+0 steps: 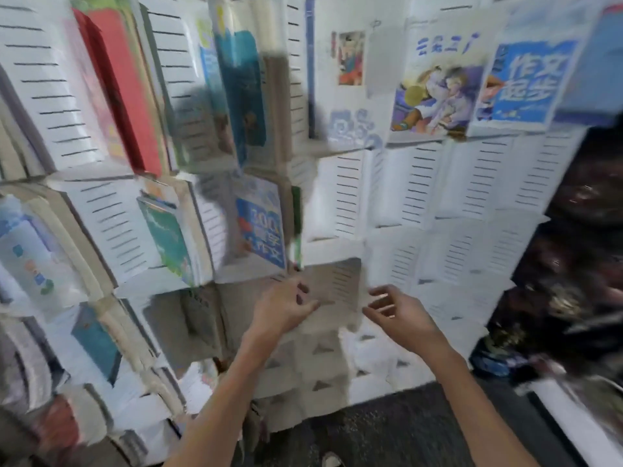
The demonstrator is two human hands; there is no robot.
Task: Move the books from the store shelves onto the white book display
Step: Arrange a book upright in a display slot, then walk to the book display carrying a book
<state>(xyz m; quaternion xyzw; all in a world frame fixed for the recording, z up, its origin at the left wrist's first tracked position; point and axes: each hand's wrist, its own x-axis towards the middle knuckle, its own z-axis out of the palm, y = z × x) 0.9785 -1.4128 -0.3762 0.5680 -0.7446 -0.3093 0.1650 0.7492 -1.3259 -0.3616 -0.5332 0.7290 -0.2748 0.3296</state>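
Note:
The picture is blurred by motion. The white book display [421, 183], a rack of slotted white panels, fills the middle and right. Three books stand face-out on its top right row: a white one with a small picture [347, 79], an illustrated one [438, 92] and a blue one [526, 82]. More books sit on its left faces, among them a red book [124, 92], a teal book [242, 92] and a blue-and-white book [259, 224]. My left hand [286, 306] and my right hand [394, 315] hover side by side before a lower compartment, fingers loosely curled, holding nothing.
Dark shelves with dim goods [573, 264] stand at the right edge. Stacked books and white panels [101, 348] crowd the lower left. Dark carpet [387, 433] lies below the rack, between my forearms.

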